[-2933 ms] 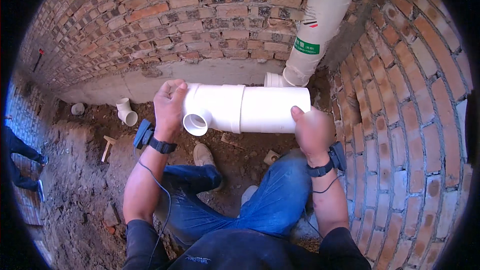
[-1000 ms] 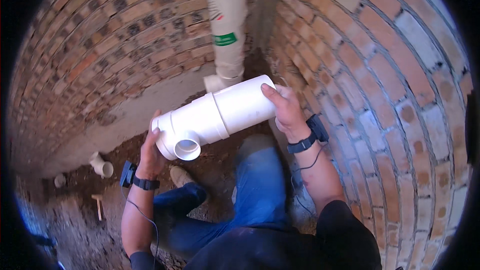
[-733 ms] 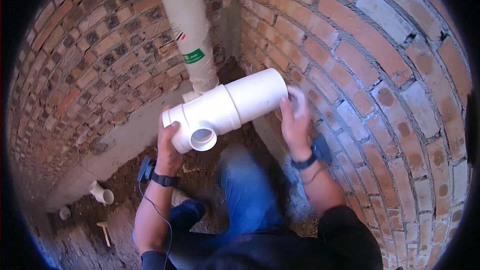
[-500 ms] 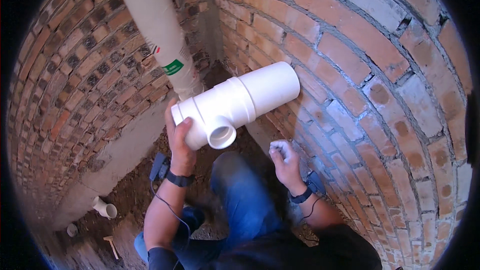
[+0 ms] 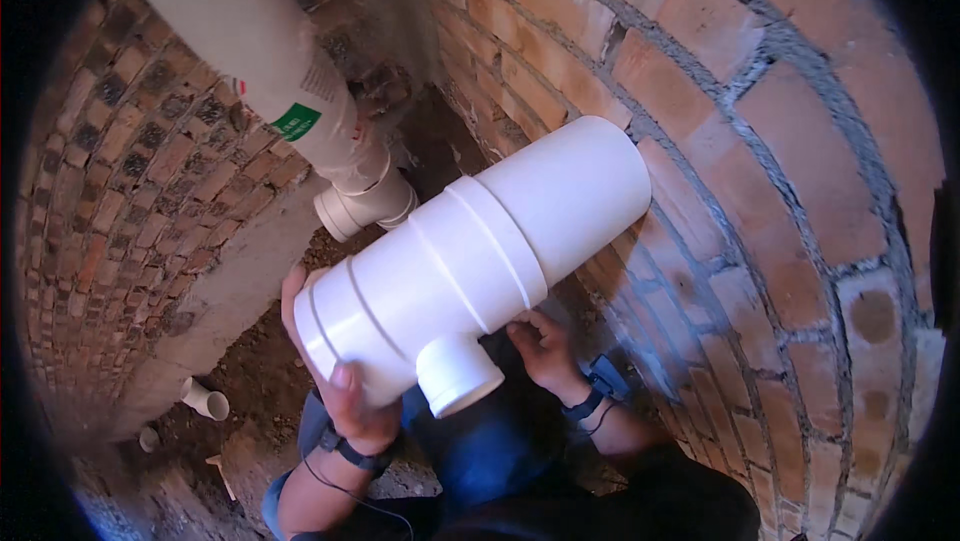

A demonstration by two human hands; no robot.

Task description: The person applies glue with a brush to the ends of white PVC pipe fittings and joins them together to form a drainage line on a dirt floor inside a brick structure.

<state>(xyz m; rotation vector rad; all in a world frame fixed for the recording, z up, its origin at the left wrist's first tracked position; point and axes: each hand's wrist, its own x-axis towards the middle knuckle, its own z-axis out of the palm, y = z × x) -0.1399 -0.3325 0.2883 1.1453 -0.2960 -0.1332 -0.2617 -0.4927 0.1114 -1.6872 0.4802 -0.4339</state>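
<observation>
A white plastic tee fitting (image 5: pixel 385 286), with a short wide pipe piece (image 5: pixel 575 206) in its far-right end, is held at a tilt in front of me. My left hand (image 5: pixel 350 401) grips its near-left end, thumb on the front and fingers behind. From the tee a small round side branch (image 5: pixel 457 378) points down toward me. My right hand (image 5: pixel 547 351) is just below the joint of tee and pipe, fingers curled. Its fingertips are partly hidden, so whether it touches the fitting cannot be made out.
Behind stands a large wrapped pipe (image 5: pixel 270 71) ending in a white fitting (image 5: pixel 365 206) near the ground. A brick wall (image 5: pixel 740 191) rises close on the right, another brick wall (image 5: pixel 130 171) on the left. A small white pipe fitting (image 5: pixel 205 399) lies on the dirt floor at lower left.
The tee and pipe have come closer, and the side branch has turned more downward. My right hand has moved left and is now at the fitting's underside. The view has shifted, showing the standing pipe's lower fitting.
</observation>
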